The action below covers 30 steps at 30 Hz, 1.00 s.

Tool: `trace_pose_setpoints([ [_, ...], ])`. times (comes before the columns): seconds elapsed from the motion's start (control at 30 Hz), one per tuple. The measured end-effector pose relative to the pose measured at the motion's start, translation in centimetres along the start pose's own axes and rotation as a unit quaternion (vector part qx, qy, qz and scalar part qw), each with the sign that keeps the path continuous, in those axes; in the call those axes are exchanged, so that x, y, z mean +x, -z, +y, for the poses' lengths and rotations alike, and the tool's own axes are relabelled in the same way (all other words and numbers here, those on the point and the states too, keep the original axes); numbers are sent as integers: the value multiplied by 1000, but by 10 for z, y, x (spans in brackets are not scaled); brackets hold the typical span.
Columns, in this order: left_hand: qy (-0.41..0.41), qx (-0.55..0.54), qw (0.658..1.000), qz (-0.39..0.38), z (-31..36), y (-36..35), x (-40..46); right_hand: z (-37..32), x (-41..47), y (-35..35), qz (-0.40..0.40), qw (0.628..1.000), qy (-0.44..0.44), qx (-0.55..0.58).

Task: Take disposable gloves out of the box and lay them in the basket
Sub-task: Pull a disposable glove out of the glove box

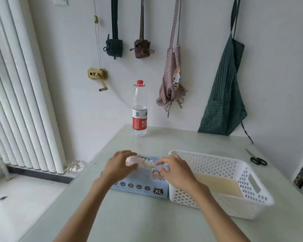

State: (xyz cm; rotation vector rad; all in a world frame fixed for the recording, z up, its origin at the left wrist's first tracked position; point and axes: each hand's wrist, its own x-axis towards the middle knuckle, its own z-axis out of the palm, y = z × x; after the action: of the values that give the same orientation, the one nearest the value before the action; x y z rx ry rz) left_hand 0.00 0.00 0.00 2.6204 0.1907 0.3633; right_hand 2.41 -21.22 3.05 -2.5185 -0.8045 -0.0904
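A light blue glove box (142,186) marked XL lies flat on the table in front of me. A crumpled whitish disposable glove (143,162) sticks out of its top opening. My left hand (118,165) grips the left end of that glove over the box. My right hand (175,170) hovers at the glove's right end with curled fingers; whether they pinch it is unclear. A white perforated plastic basket (222,165) stands directly right of the box, touching it, with only a pale yellow sheet on its floor.
A water bottle (139,109) with a red cap stands at the table's back edge by the wall. Black scissors (256,158) lie at the far right. Aprons (224,95) and pouches hang on the wall. A white radiator (19,95) is on the left.
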Motion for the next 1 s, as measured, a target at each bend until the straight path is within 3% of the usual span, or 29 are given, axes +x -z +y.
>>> trace_pose_setpoints([
  [0.1,10,46,995,-92,-15,-8,18,6,27,-15,2,999,20,-44],
  [0.2,34,36,992,-117,-28,-7,32,7,47,-26,-6,996,30,-79],
  [0.53,16,111,992,-54,-20,-6,28,4,74,-46,54,997,19,-59],
  [0.73,-6,34,994,-104,-17,-5,36,13,75,-46,79,997,-7,4],
  [1.0,-6,-38,993,-112,-27,-12,39,11,73,-31,148,965,1,216],
])
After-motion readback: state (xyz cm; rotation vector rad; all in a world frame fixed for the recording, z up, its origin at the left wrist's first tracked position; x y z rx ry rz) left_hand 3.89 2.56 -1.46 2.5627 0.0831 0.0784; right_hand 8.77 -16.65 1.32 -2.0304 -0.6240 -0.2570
